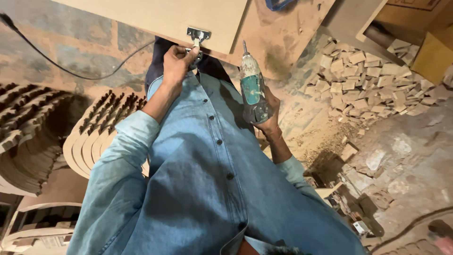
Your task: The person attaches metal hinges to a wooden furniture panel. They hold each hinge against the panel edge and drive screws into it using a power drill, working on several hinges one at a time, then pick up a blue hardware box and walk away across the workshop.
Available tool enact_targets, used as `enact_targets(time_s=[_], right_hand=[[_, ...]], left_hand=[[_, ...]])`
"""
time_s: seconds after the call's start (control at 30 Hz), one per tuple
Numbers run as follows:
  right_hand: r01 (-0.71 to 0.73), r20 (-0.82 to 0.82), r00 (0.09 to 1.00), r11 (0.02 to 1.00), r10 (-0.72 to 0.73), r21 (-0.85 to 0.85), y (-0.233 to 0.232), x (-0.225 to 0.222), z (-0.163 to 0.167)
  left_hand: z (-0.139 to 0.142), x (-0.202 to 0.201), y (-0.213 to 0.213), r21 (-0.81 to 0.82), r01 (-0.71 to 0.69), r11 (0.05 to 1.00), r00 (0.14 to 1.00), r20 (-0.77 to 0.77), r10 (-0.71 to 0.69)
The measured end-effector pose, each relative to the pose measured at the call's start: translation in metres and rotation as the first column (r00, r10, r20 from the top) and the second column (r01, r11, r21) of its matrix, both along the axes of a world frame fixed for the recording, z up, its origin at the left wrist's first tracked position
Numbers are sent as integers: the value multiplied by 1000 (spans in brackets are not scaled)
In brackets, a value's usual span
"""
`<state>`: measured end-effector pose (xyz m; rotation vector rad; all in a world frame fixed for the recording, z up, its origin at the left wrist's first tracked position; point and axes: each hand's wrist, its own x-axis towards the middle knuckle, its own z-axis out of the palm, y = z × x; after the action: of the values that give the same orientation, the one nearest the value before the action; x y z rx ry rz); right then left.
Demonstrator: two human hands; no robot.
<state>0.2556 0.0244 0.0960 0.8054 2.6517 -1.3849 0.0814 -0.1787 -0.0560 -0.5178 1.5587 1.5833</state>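
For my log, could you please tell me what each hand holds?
Left hand: closed on the metal hinge.
Right hand: closed around the power drill.

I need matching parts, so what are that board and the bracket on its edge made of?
The board looks like pale, unfinished fibreboard or plywood: smooth, matte, no clear grain. The bracket, held by the left hand, looks like bright plated metal, going by its silvery shine.

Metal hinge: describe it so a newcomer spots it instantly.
Find the pale wooden board at the top of the view. On its lower edge sits the metal hinge, just above the left hand. It is the only shiny silver piece there.
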Motion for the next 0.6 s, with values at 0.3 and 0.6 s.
enact_targets(time_s=[0.3,0.6], right_hand=[[88,-27,996,996,-88,-8,15,12,7],[231,-101,968,973,-229,15,25,64,12]], left_hand=[[32,-3,15,-64,228,971,866,-443,-233],[84,-27,126,-570,284,771,-112,-818,-564]])
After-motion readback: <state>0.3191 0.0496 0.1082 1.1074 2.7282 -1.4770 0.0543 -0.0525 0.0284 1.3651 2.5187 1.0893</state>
